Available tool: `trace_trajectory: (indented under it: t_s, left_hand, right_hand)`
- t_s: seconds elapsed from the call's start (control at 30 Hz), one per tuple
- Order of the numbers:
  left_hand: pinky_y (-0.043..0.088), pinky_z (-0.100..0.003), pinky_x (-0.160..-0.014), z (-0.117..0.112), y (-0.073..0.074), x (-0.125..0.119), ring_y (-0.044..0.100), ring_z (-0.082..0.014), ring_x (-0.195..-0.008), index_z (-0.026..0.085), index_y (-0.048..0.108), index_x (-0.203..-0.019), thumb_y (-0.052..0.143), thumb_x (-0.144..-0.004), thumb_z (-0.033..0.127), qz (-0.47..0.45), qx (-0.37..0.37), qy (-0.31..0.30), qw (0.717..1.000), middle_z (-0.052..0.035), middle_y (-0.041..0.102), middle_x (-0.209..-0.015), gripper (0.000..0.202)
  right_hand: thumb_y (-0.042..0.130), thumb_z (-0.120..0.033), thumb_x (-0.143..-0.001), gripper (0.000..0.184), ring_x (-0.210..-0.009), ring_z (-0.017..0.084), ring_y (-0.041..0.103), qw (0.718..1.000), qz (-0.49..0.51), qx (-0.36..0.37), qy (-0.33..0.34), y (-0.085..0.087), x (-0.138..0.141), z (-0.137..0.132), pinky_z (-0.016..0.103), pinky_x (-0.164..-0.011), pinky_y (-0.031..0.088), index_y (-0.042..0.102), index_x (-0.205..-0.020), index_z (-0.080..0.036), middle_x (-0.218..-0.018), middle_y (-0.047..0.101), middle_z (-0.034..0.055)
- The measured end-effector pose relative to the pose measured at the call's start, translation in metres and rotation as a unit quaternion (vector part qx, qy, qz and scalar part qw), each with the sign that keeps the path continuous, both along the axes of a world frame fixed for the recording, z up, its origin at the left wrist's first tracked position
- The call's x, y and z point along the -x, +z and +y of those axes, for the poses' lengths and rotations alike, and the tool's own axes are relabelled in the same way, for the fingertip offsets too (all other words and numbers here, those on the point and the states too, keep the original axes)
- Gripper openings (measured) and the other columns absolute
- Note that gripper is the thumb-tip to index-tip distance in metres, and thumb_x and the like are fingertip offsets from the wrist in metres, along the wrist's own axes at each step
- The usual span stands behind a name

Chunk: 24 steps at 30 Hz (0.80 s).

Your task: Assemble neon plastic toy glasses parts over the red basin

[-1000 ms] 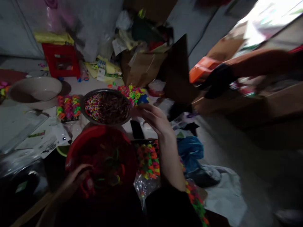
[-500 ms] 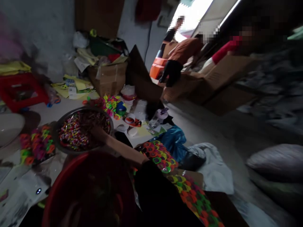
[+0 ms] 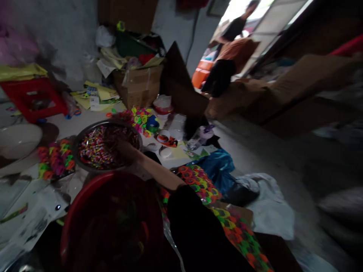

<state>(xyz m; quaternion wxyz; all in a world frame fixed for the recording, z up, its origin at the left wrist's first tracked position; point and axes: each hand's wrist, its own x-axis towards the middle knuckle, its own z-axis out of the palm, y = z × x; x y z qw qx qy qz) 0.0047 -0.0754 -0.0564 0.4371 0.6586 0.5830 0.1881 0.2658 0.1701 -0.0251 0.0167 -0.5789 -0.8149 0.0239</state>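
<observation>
My right hand (image 3: 124, 148) reaches into a metal bowl (image 3: 82, 130) full of small bright pieces; its fingers are dark and blurred among them. My right forearm runs back to a black sleeve (image 3: 195, 230). A red basin (image 3: 82, 200) with dim coloured pieces sits just in front of me. My left hand is out of sight.
Sheets of neon rings (image 3: 55, 162) lie left of the bowl, more (image 3: 204, 187) on the right. A white bowl (image 3: 17, 139), a red stool (image 3: 34, 98) and a cardboard box (image 3: 138, 88) stand beyond. Other people (image 3: 227, 56) work by a bright doorway. Blue bag (image 3: 219, 168) and white cloth on the floor.
My right hand has gone from the bowl's far rim down into the pieces. My left hand, earlier in the red basin, has dropped from view. The view swung right.
</observation>
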Motion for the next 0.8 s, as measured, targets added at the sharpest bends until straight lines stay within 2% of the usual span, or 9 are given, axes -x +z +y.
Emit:
trace_trajectory:
  t_s: [0.13, 0.2, 0.3, 0.37, 0.53, 0.6, 0.67, 0.8]
  left_hand:
    - [0.053, -0.042, -0.086, -0.005, -0.011, 0.0, 0.06, -0.0221, -0.103, 0.017, 0.057, -0.118, 0.056, -0.091, 0.035, 0.006, 0.021, 0.054, 0.998, -0.0083, 0.059, -0.121, 0.032]
    - [0.053, -0.042, -0.086, -0.004, -0.013, -0.001, 0.06, -0.0223, -0.102, 0.017, 0.057, -0.118, 0.056, -0.091, 0.035, 0.005, 0.024, 0.067, 0.997, -0.0083, 0.059, -0.12, 0.033]
    - [0.053, -0.042, -0.086, -0.001, -0.015, -0.001, 0.061, -0.022, -0.102, 0.017, 0.057, -0.118, 0.056, -0.091, 0.035, 0.004, 0.021, 0.072, 0.997, -0.0083, 0.059, -0.12, 0.033]
    - [0.053, -0.042, -0.086, 0.001, -0.016, -0.001, 0.061, -0.0216, -0.102, 0.017, 0.058, -0.117, 0.056, -0.091, 0.035, 0.005, 0.017, 0.074, 0.997, -0.0083, 0.059, -0.12, 0.032]
    - [0.053, -0.041, -0.086, 0.003, -0.023, 0.001, 0.061, -0.0208, -0.102, 0.018, 0.058, -0.116, 0.055, -0.092, 0.035, 0.008, 0.008, 0.086, 0.996, -0.0083, 0.059, -0.12, 0.03]
    - [0.053, -0.041, -0.086, 0.004, -0.027, 0.001, 0.061, -0.0212, -0.102, 0.018, 0.058, -0.117, 0.055, -0.091, 0.035, 0.008, 0.007, 0.091, 0.996, -0.0083, 0.059, -0.12, 0.031]
    - [0.053, -0.041, -0.087, 0.004, -0.032, 0.001, 0.061, -0.0208, -0.102, 0.019, 0.059, -0.115, 0.055, -0.092, 0.036, 0.009, 0.008, 0.096, 0.995, -0.0081, 0.059, -0.12, 0.03]
    - [0.049, -0.04, -0.092, 0.004, -0.041, 0.0, 0.062, -0.0203, -0.102, 0.019, 0.062, -0.107, 0.051, -0.092, 0.033, 0.0, 0.01, 0.104, 0.995, -0.0076, 0.065, -0.112, 0.023]
  right_hand:
    - [0.055, -0.03, -0.093, 0.034, -0.113, 0.023, 0.057, 1.0, -0.008, 0.007, 0.023, -0.007, -0.016, 0.001, 0.046, -0.095, 0.048, 0.055, -0.123, -0.015, -0.128, 0.056, 0.0103]
    - [0.047, -0.027, -0.097, 0.035, -0.115, 0.023, 0.056, 1.0, -0.012, 0.005, 0.019, -0.007, -0.02, 0.001, 0.043, -0.096, 0.047, 0.051, -0.128, -0.013, -0.131, 0.055, 0.0134]
    - [0.034, -0.02, -0.099, 0.038, -0.113, 0.024, 0.059, 1.0, -0.023, 0.008, 0.017, -0.005, -0.019, 0.0, 0.036, -0.093, 0.048, 0.047, -0.133, -0.008, -0.127, 0.059, 0.018]
    - [0.032, -0.017, -0.098, 0.04, -0.11, 0.024, 0.061, 0.999, -0.035, 0.011, 0.03, -0.005, -0.013, 0.001, 0.034, -0.09, 0.049, 0.048, -0.133, -0.008, -0.124, 0.061, 0.0178]
    - [0.033, -0.006, -0.093, 0.041, -0.116, 0.025, 0.057, 0.989, -0.076, 0.015, 0.125, -0.008, 0.006, 0.01, 0.035, -0.093, 0.046, 0.056, -0.126, -0.013, -0.132, 0.056, 0.0164]
    - [0.036, -0.003, -0.091, 0.041, -0.118, 0.024, 0.055, 0.981, -0.093, 0.02, 0.171, -0.01, 0.011, 0.018, 0.036, -0.096, 0.045, 0.059, -0.123, -0.014, -0.128, 0.059, 0.0164]
    - [0.039, -0.002, -0.089, 0.04, -0.119, 0.024, 0.053, 0.972, -0.109, 0.023, 0.209, -0.012, 0.013, 0.025, 0.038, -0.098, 0.043, 0.06, -0.12, -0.013, -0.124, 0.061, 0.0169]
    - [0.038, -0.002, -0.089, 0.04, -0.124, 0.026, 0.049, 0.959, -0.132, 0.015, 0.251, -0.014, 0.01, 0.037, 0.043, -0.102, 0.038, 0.058, -0.123, -0.009, -0.131, 0.054, 0.0206]
